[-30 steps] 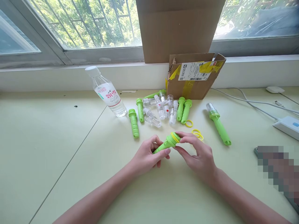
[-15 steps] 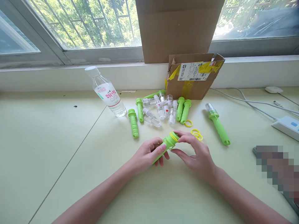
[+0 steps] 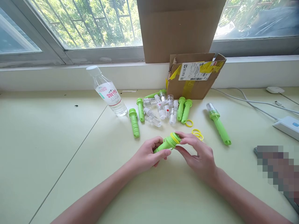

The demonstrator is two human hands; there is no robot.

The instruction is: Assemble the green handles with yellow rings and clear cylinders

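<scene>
My left hand (image 3: 148,155) is closed around the lower part of a green tube handle (image 3: 168,143), which tilts up to the right. Near its wide end sits a yellow ring (image 3: 175,137). The fingertips of my right hand (image 3: 199,154) pinch the ringed end from the right. Beyond my right hand, several loose yellow rings (image 3: 197,134) lie on the table. Several green handles (image 3: 134,123) and clear plastic tubes (image 3: 152,118) are grouped behind my hands. A green handle with a clear cap (image 3: 219,124) lies apart on the right.
A water bottle (image 3: 109,93) leans at the back left. An open cardboard box (image 3: 195,84) is at the back by the wall. White cables lead to a power strip (image 3: 288,127) on the right. A partly pixelated dark object (image 3: 256,151) lies at the lower right.
My left thumb has come off the green handle's side and now lies lower, and the handle has turned slightly in my grasp. Both hands still hold it, with the ring at its end.
</scene>
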